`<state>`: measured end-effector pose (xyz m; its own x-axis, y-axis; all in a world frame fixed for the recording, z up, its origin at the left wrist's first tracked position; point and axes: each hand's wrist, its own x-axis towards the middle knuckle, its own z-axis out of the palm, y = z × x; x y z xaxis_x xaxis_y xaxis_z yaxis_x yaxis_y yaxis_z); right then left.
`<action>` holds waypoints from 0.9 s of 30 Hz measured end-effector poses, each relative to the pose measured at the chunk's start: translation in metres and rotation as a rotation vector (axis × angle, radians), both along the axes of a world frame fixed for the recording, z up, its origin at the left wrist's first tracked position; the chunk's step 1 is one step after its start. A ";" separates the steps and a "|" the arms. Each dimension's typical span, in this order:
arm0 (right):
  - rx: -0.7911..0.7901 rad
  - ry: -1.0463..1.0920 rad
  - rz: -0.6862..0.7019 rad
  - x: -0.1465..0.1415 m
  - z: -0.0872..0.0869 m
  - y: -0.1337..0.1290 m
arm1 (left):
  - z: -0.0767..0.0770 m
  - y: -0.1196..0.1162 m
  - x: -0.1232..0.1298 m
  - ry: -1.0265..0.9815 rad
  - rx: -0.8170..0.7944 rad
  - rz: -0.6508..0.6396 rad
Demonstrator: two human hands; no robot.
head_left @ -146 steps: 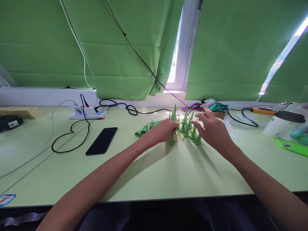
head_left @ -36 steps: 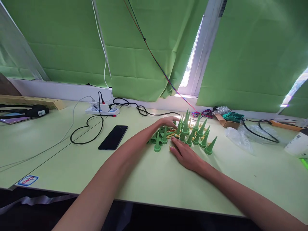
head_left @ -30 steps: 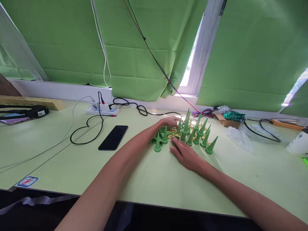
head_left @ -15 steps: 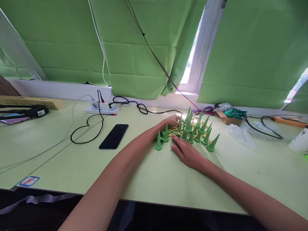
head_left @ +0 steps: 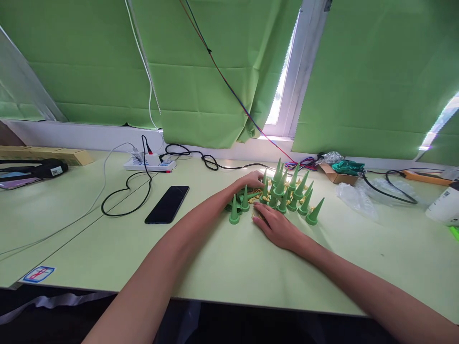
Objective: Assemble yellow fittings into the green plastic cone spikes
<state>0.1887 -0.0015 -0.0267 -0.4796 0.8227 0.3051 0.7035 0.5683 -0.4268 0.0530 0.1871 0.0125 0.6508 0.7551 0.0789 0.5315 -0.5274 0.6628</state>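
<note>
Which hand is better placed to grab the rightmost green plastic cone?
Right, probably: the right hand lies at the group's near edge, closer to the rightmost cone. The left hand is farther away, with other green cones between.

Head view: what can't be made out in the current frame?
In the head view:
Left hand: fingertips hidden behind green cones.
Right hand: covers whatever lies beneath it.
White cup: cut off by the right edge.
Yellow pieces: too small for exact shapes.
</note>
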 end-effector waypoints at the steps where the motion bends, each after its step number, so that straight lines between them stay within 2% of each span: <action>1: -0.001 -0.001 0.000 0.000 0.000 0.000 | 0.000 0.000 -0.002 0.003 -0.009 -0.006; 13: 0.010 -0.014 0.001 0.000 0.000 -0.001 | 0.007 -0.008 -0.031 0.022 -0.103 -0.110; 27: 0.023 -0.008 -0.005 0.000 0.000 -0.001 | 0.019 -0.022 -0.031 0.067 -0.091 -0.049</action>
<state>0.1887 -0.0028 -0.0269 -0.4783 0.8179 0.3198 0.7096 0.5745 -0.4080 0.0219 0.1649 0.0312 0.6884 0.7246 -0.0331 0.5512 -0.4929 0.6732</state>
